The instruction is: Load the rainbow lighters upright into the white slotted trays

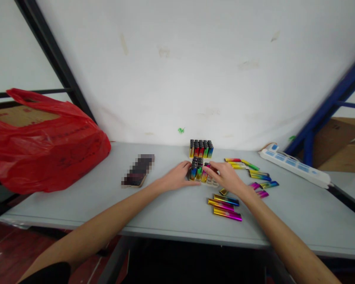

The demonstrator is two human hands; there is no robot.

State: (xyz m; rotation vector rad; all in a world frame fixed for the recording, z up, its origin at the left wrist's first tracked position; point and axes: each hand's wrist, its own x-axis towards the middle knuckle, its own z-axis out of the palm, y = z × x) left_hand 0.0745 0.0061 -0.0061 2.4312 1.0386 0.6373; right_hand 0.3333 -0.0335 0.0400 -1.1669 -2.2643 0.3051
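A clear plastic tray stands near the middle of the table, its left part filled with upright, shiny multicoloured lighters with black tops. My left hand grips the tray's left side, thumb along the front and fingers behind. My right hand pinches an upright yellow-and-pink lighter at the tray's middle. Whether its base touches the tray's bottom I cannot tell. Round empty slots show to the right of it. Behind, against the wall, stands a second block of upright lighters.
Loose lighters lie in front and to the right, some partly behind my right forearm. A blurred-out phone rests on the left. A red plastic bag stands at the far left, a white power strip at the right.
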